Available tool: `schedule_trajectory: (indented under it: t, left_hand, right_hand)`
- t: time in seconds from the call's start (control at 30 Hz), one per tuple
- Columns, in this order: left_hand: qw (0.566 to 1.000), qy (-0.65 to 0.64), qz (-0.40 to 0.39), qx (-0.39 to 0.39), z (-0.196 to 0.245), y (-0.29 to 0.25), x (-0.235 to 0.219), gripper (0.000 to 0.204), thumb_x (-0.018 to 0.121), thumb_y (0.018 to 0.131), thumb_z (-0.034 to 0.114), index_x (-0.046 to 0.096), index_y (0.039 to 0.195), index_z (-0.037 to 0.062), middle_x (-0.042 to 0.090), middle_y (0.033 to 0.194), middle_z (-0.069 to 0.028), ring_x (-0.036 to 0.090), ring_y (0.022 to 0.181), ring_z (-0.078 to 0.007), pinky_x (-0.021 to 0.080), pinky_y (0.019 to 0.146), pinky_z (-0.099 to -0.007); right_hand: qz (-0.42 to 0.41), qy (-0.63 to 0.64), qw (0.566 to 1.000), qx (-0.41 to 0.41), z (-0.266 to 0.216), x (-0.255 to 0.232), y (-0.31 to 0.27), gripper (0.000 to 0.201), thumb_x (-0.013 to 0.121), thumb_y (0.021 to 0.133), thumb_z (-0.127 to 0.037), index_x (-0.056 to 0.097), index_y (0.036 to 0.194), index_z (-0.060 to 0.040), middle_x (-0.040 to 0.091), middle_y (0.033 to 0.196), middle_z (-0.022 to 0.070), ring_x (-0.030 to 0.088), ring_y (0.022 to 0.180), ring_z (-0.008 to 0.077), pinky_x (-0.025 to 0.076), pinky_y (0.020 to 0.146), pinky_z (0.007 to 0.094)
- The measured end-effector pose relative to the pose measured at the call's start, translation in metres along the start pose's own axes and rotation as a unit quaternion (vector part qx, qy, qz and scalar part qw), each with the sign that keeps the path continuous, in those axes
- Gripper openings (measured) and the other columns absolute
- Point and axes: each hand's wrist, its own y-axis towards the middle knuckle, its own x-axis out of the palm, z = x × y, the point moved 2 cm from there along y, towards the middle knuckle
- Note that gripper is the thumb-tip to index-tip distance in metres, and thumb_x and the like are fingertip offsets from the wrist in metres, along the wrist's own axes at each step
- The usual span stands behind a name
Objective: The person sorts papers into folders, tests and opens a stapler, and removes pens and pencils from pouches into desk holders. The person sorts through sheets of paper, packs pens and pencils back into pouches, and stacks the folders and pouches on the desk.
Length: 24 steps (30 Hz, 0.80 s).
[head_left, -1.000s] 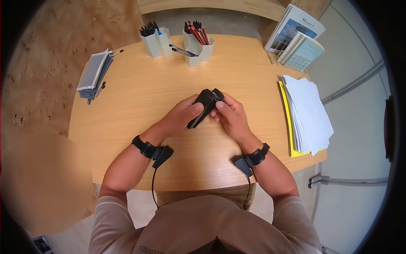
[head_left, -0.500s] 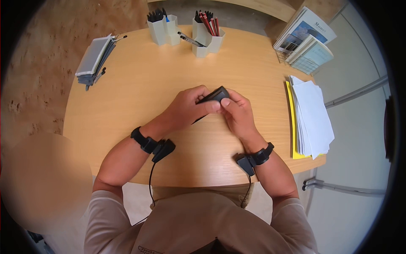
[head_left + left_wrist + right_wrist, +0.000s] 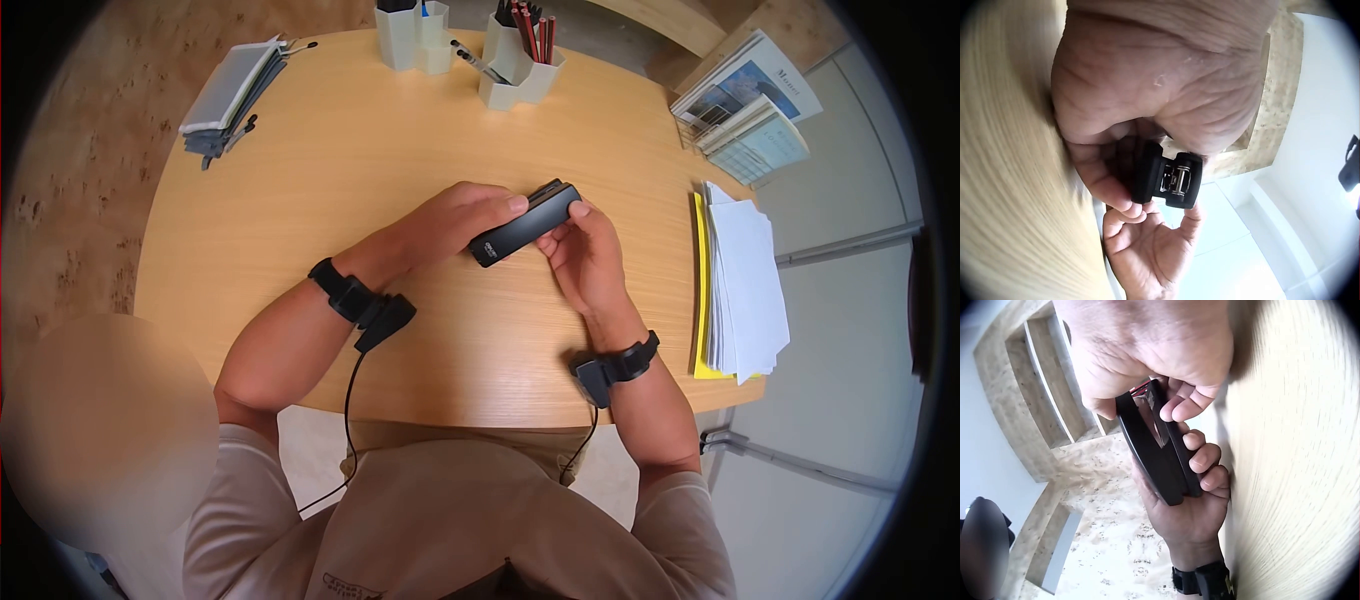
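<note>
A black stapler (image 3: pixel 525 230) is held between both hands above the desk, its smooth top with small pale lettering facing the head camera. My left hand (image 3: pixel 450 220) grips its near left part, thumb on the upper edge and fingers beneath. With thumb on top and fingers below, my right hand (image 3: pixel 590 255) pinches the other end. The right wrist view shows the stapler (image 3: pixel 1160 450) from the side, its two arms parted at the right hand's end and metal between them. In the left wrist view, metal parts show in the stapler's end (image 3: pixel 1175 178).
Pale pen holders (image 3: pixel 400 45) with pens and red pencils stand at the desk's (image 3: pixel 330 150) back. A stack of grey pouches (image 3: pixel 232 95) lies at back left. White papers on a yellow folder (image 3: pixel 745 290) lie at right, below books in a wire rack (image 3: pixel 755 140).
The stapler has been turned over between the hands, so its lettered top now faces the head camera. Both hands have shifted rightward in the head view, still holding it.
</note>
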Motion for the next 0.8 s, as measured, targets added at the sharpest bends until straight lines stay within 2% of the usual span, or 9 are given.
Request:
schedule_trajectory:
  t: [0.27,0.43,0.6,0.67,0.8]
  left_hand:
    - [1.0,0.011,-0.006,0.004,0.001,0.001,0.001,0.044,0.047,0.11,0.04,0.067,0.103,0.0011,0.065,0.081,-0.0016,0.061,0.075,-0.0079,0.049,0.069,-0.0233]
    - [0.999,-0.004,-0.019,0.033,0.002,0.001,0.004,0.043,0.047,0.11,0.04,0.067,0.101,0.0024,0.06,0.08,0.002,0.054,0.071,-0.0064,0.045,0.066,-0.0224]
    - [1.0,0.005,-0.022,-0.004,0.004,-0.001,0.005,0.042,0.051,0.108,0.041,0.066,0.099,0.0038,0.058,0.08,0.0037,0.051,0.071,-0.0058,0.043,0.065,-0.0221]
    - [0.999,0.011,-0.031,-0.018,0.0,-0.001,0.005,0.042,0.053,0.107,0.043,0.066,0.099,0.0044,0.057,0.079,0.0038,0.051,0.071,-0.0058,0.042,0.064,-0.0222]
    - [0.998,0.036,-0.035,-0.028,0.0,0.001,0.008,0.043,0.058,0.103,0.047,0.066,0.097,0.0053,0.061,0.081,0.0022,0.056,0.073,-0.0071,0.047,0.067,-0.0236]
  right_hand:
    - [0.009,-0.008,1.0,0.002,-0.001,0.002,0.0,0.029,0.056,0.104,-0.028,0.064,0.102,-0.0008,0.067,0.089,0.005,0.062,0.079,0.0117,0.055,0.077,0.026]
    - [0.01,-0.005,1.0,0.002,-0.001,0.002,0.0,0.029,0.055,0.105,-0.03,0.064,0.101,-0.0018,0.066,0.087,0.0042,0.062,0.078,0.0114,0.055,0.076,0.0259]
    - [0.049,-0.009,0.999,-0.001,-0.001,0.006,-0.001,0.03,0.057,0.105,-0.031,0.065,0.1,-0.0028,0.065,0.084,0.0026,0.06,0.077,0.0098,0.053,0.073,0.0243]
    - [0.031,-0.03,0.999,0.011,-0.004,0.006,-0.002,0.03,0.059,0.105,-0.032,0.066,0.099,-0.0038,0.063,0.08,0.0006,0.057,0.074,0.0076,0.05,0.07,0.0224]
    - [0.046,-0.012,0.999,0.002,-0.003,0.008,-0.001,0.028,0.062,0.104,-0.031,0.067,0.098,-0.0046,0.061,0.077,-0.0008,0.054,0.071,0.0061,0.046,0.066,0.0214]
